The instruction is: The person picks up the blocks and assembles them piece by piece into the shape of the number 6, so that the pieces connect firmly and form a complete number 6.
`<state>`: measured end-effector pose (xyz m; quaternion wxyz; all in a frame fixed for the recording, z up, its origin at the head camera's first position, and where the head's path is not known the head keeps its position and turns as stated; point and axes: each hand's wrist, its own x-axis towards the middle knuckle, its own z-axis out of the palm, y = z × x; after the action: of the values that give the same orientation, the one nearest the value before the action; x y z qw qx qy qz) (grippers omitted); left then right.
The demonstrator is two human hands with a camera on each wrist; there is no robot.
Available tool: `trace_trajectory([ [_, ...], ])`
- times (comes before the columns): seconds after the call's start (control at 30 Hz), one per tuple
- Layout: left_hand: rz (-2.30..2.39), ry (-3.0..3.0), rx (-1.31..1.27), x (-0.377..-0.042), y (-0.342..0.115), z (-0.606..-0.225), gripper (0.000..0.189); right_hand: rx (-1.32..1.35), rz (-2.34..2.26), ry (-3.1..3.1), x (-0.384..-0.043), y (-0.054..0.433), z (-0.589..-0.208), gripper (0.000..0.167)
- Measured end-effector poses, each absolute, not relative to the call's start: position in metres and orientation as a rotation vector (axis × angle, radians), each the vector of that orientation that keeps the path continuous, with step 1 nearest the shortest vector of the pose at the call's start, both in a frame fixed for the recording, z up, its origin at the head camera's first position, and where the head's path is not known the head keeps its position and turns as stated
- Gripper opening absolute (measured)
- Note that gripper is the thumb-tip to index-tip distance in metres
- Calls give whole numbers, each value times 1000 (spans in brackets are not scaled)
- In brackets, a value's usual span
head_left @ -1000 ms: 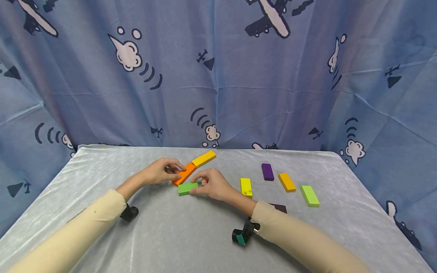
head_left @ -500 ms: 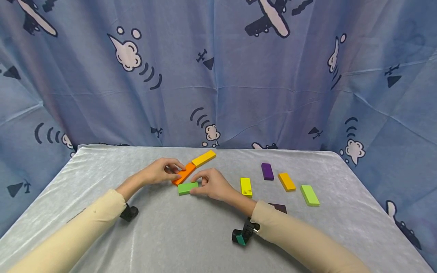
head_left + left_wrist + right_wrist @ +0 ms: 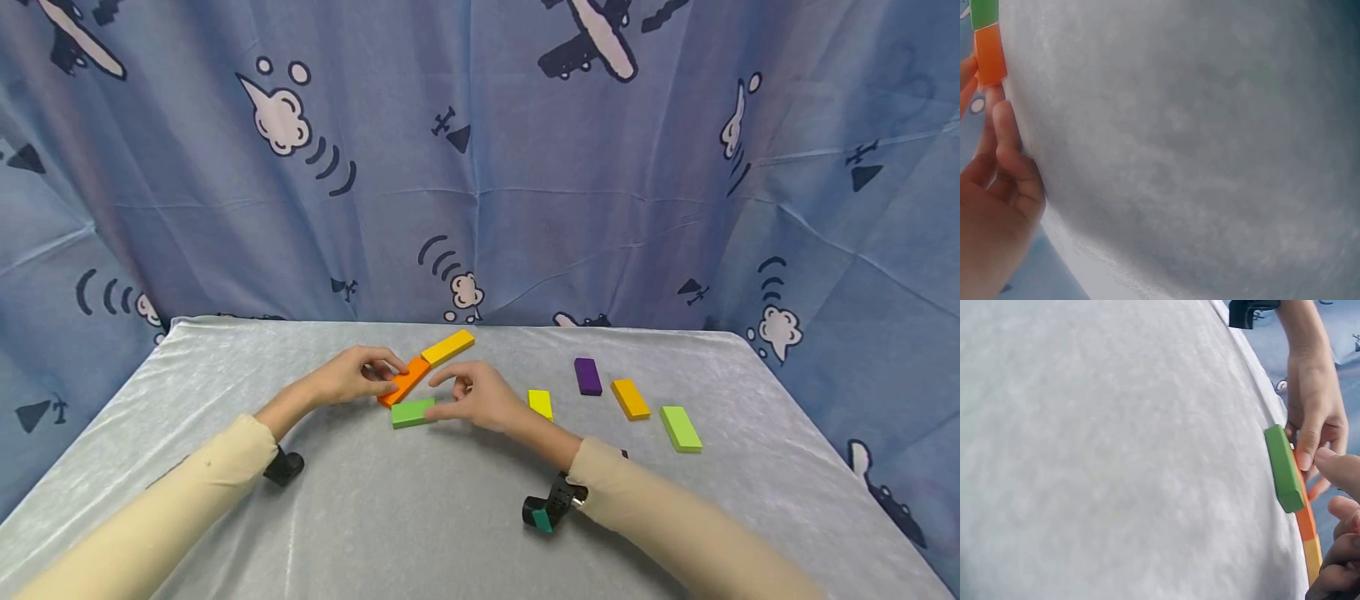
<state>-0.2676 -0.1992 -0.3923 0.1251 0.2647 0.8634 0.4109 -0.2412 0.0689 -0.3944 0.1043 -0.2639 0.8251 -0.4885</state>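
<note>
My left hand [image 3: 356,377] holds an orange block [image 3: 407,382] between thumb and fingers, flat on the cloth. A yellow-orange block [image 3: 447,348] continues from its far end. In front of the orange block's near end lies a green block [image 3: 412,413]. My right hand [image 3: 483,398] is beside the green block's right end, index finger and thumb spread apart. Its thumb tip is at that end; whether it touches is unclear. In the left wrist view, the left hand [image 3: 1004,187] reaches to the orange block [image 3: 990,56]. The right wrist view shows the green block [image 3: 1284,467] alongside the orange one.
Right of my hands lie a yellow block [image 3: 540,404], a purple block [image 3: 588,377], an amber block [image 3: 630,399] and a lime block [image 3: 681,429]. My right forearm mostly hides a dark block. Grey cloth covers the table [image 3: 375,517]; a printed curtain [image 3: 480,167] hangs behind.
My right hand has let go of the green block and moved slightly right, its index finger lifting off. The left hand and the blocks stay in place.
</note>
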Motion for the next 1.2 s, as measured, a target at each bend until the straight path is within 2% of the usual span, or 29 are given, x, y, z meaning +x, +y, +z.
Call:
trace_trajectory([
  [0.53, 1191, 2517, 762, -268, -197, -392, 25, -738, -1507, 2478, -241, 124, -386, 28],
  [1.2, 1196, 2515, 716, -266, -198, -392, 24, -639, -1534, 2555, -230, 190, -370, 26],
])
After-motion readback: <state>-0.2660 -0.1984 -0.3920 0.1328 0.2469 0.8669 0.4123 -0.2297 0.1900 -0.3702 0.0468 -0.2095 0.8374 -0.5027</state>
